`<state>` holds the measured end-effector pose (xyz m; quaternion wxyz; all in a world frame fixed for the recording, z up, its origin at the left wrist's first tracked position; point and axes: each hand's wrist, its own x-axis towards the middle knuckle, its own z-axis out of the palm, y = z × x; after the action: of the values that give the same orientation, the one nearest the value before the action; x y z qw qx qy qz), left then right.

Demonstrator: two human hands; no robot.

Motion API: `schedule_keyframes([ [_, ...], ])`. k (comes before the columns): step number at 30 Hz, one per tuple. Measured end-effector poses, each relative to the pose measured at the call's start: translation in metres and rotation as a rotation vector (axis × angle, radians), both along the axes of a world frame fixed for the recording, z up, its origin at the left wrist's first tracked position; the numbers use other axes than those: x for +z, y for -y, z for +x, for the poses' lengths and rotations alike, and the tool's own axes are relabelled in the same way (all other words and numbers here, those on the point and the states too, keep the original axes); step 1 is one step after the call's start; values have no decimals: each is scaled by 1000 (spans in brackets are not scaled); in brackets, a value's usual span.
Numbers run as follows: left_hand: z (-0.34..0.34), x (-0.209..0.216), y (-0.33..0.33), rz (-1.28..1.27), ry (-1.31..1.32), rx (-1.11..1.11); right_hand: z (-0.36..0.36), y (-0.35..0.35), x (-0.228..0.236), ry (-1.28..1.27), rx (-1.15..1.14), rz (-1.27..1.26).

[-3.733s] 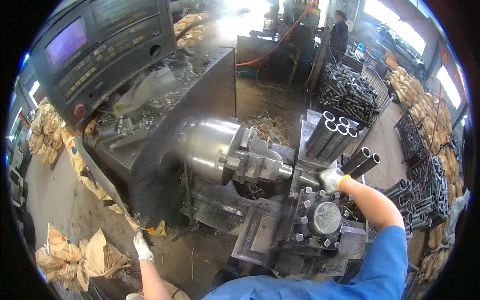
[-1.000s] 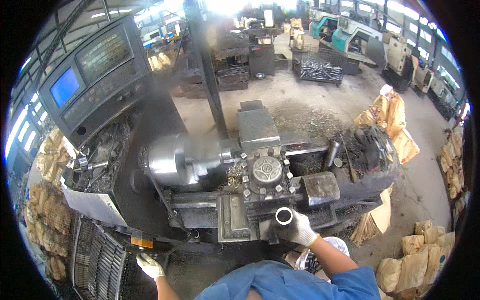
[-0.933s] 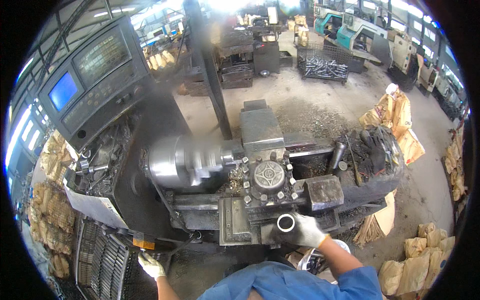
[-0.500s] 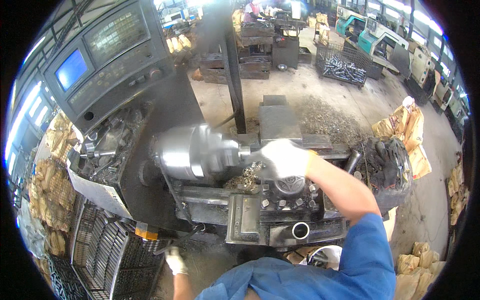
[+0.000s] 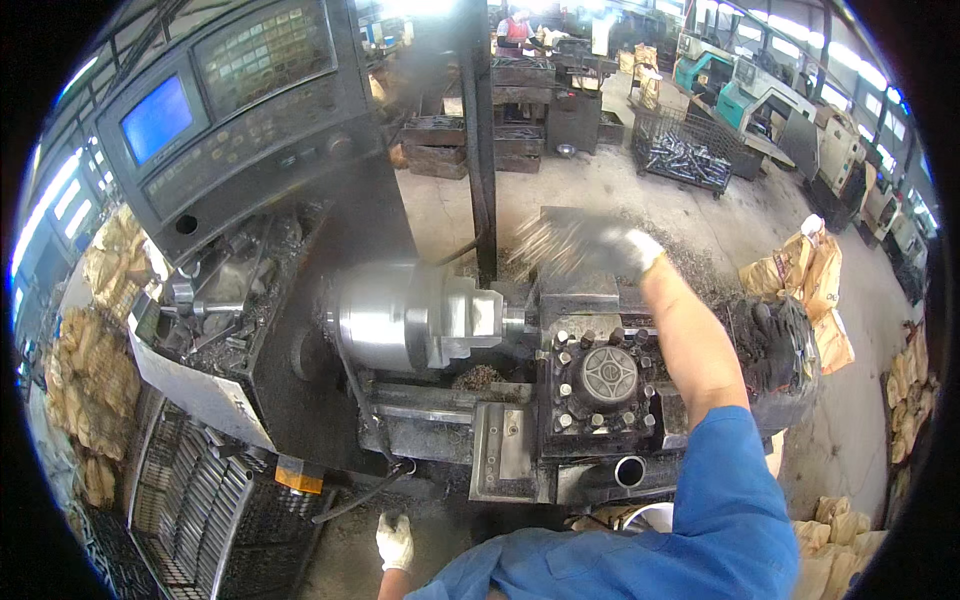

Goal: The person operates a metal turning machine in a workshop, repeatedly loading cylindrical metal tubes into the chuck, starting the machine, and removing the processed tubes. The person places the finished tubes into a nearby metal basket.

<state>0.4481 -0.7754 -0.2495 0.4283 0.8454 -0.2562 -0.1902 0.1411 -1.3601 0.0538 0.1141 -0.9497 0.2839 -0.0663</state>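
My right hand [image 5: 640,252], in a white glove, is stretched past the lathe's tool post [image 5: 603,378], above a dark block [image 5: 585,290]. Motion smears its fingers. Left of it is a blurred spray of brownish metal chips [image 5: 550,245]; whether the fingers still hold any cannot be made out. My left hand [image 5: 395,542], also gloved in white, hangs low near the front of the machine, fingers curled in, nothing visible in them. It is apart from the dark lever [image 5: 360,494]. The chuck [image 5: 385,318] shows sharp jaws beside a short metal workpiece [image 5: 515,318].
A control panel [image 5: 215,110] with a lit screen leans at the upper left. Below it stands a crate of metal rods [image 5: 190,500]. Dark gloves [image 5: 775,335] lie right of the tool post. Farther back are a wire bin of metal parts [image 5: 688,160] and a person [image 5: 513,35].
My right hand has moved up and away from beside the chuck, and chips now fly off to its left. My left hand has shifted right, away from the lever. The blurred chuck now looks still.
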Motion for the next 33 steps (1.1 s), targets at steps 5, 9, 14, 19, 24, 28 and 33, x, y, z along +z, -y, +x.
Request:
schedule_keyframes([
  [5, -4, 53, 53, 16, 346, -253, -129, 50, -66, 498, -802, 132],
  [9, -10, 126, 146, -338, 791, -579, -89, -4, -72, 81, -337, 222],
  [14, -49, 226, 287, -464, 1097, -875, -27, 17, -121, 43, 155, 474],
  [19, -51, 241, 377, -348, 1215, -948, 115, -27, -68, -404, 125, 510],
  [24, -43, 206, 405, -194, 1242, -919, 117, -6, -106, -462, 39, 654],
  [28, -55, 182, 416, -204, 1239, -899, 54, 19, -89, -501, 68, 883],
  [33, -52, 184, 411, -96, 1217, -872, 118, -5, -77, -647, 120, 723],
])
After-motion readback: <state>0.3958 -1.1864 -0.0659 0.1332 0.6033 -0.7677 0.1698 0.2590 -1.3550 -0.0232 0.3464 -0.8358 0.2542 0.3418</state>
